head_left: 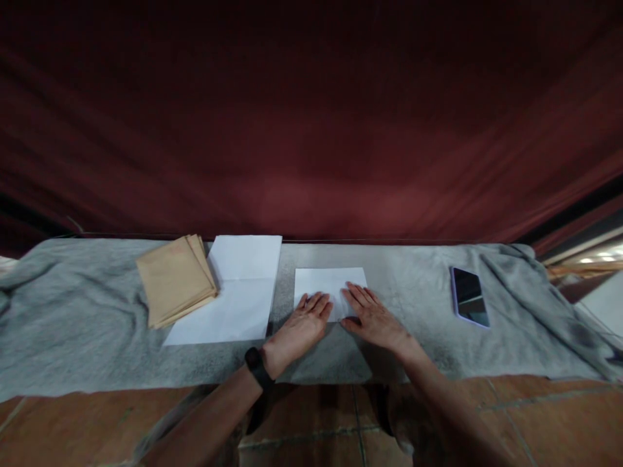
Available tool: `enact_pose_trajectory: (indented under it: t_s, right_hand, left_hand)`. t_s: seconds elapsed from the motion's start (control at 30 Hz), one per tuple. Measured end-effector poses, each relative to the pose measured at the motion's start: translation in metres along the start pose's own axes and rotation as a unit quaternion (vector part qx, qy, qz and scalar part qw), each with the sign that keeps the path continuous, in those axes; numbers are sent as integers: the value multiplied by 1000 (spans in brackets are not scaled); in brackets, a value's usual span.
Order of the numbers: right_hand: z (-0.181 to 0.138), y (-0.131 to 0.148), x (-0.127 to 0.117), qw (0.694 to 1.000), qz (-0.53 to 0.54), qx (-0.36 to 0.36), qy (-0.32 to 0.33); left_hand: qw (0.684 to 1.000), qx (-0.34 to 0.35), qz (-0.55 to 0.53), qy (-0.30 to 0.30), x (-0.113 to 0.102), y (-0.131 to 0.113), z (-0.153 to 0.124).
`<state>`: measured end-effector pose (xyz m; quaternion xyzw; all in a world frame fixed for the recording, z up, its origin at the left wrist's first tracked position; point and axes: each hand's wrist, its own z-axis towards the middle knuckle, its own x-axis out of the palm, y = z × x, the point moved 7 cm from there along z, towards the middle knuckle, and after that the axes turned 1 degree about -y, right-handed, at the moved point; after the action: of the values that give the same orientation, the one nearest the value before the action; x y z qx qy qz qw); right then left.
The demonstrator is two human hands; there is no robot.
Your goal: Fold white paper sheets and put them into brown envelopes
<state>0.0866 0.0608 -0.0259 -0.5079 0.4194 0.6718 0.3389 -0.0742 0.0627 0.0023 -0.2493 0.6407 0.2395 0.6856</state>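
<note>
A folded white sheet of paper (328, 279) lies on the grey cloth in front of me. My left hand (309, 319) rests flat on its lower left part, fingers stretched out. On the lower right part lies my right hand (370, 316), its fingers spread and pressed to the paper. Neither hand grips anything. The sheet's front edge is partly covered by both hands. To the left of it, a larger white sheet (243, 308) with a crease across it lies open.
Brown envelopes (176, 279) are stacked at the left, overlapping the larger sheet. A phone (470, 296) lies on the right. The grey cloth (409, 272) covers the narrow table. Behind it hangs a dark red curtain (311, 130); the floor (302, 421) is tiled.
</note>
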Motion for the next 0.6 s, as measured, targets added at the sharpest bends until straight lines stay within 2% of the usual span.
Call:
enact_pose_trajectory:
  t_s: [0.13, 0.27, 0.37, 0.43, 0.5, 0.53, 0.6]
  right_hand:
    - [2, 7, -6, 1000, -4, -1, -12]
    - [9, 28, -12, 999, 10, -36, -27]
    - [17, 35, -19, 998, 47, -22, -43]
    - [21, 28, -29, 991, 107, 29, -77]
    - [23, 11, -43, 963, 211, 105, -134]
    - [23, 1, -50, 936, 273, 145, -171]
    - [19, -15, -58, 858, 405, 211, -237]
  left_hand:
    - [1000, -5, -5, -19, -2, 1, 2]
    - [998, -12, -26, -53, -13, 5, 7]
    - [992, -6, -31, -126, -35, 6, 6]
    - [980, -19, -31, -197, -52, 11, 2]
    - [953, -85, -62, -284, -68, 26, -3]
    - [929, -135, -102, -329, -73, 37, -6]
    - [860, -235, -241, -383, -70, 62, -12]
